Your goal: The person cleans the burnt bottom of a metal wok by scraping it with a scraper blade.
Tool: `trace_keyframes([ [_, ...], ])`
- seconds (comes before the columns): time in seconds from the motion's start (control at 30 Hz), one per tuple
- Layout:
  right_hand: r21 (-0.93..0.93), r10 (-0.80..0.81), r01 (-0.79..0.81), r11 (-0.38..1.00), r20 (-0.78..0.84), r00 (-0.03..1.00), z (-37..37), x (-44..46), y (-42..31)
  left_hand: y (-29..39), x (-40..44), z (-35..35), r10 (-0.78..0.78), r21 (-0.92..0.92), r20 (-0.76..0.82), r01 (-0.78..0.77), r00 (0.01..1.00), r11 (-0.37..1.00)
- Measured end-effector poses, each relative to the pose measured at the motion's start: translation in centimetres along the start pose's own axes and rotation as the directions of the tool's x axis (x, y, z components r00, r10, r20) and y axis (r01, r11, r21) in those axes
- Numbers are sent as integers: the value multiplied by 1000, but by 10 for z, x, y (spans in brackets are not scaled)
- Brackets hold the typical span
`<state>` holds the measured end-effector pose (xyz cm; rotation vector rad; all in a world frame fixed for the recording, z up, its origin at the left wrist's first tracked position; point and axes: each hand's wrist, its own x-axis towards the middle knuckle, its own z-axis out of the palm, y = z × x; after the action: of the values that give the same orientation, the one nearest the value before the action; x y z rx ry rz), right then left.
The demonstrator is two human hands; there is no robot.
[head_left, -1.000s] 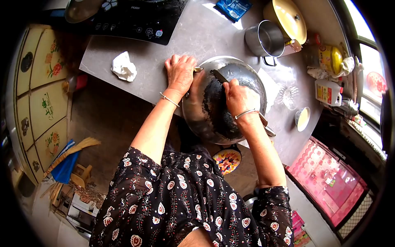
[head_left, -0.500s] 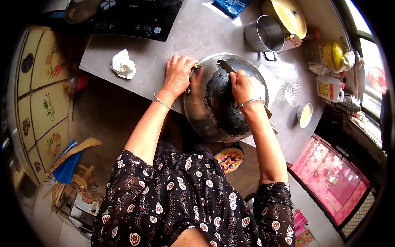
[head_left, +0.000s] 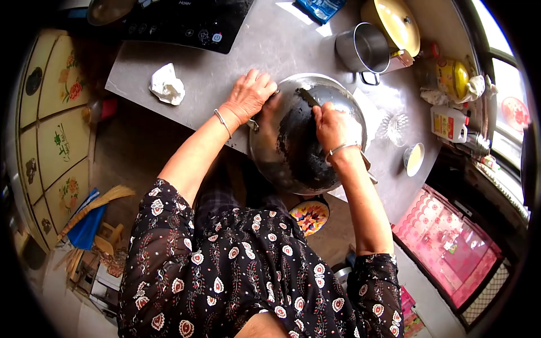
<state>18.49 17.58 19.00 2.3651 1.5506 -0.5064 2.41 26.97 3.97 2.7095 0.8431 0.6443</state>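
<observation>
The upturned pan [head_left: 297,143], overhanging the surface's [head_left: 217,70] near edge, seems stiff and heavy, best held by its side handles [head_left: 253,125]: left grip [head_left: 250,94] covering one, closure unclear, right grip [head_left: 337,127] clamped on a dark tool [head_left: 307,97].

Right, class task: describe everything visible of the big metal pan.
The round pan looks like silvery metal, apparently bottom-up, with patchy black over much of its domed surface. Metal fittings show at its left and right. It rests on the grey counter, overhanging the edge. The left hand's grip is at its left side; the right hand's grip holds a dark tool against the black.
</observation>
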Motion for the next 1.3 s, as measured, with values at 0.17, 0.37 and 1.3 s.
trace_keyframes([
  [0.17, -90, -32, 36, 995, 42, 999, 1, -20, -11, 4, 2, 7, -76, 39, 66, 74, 995, 996],
  [0.37, -123, -62, 62, 991, 2, 998, 6, -28, -13, 4, 6, 11, -128, 47, 202, 121, 971, 992],
  [1.3, 68, -49, 55, 996, -77, 996, -7, -3, -2, -1, 27, 22, -211, 283, 126, 168, 969, 944],
])
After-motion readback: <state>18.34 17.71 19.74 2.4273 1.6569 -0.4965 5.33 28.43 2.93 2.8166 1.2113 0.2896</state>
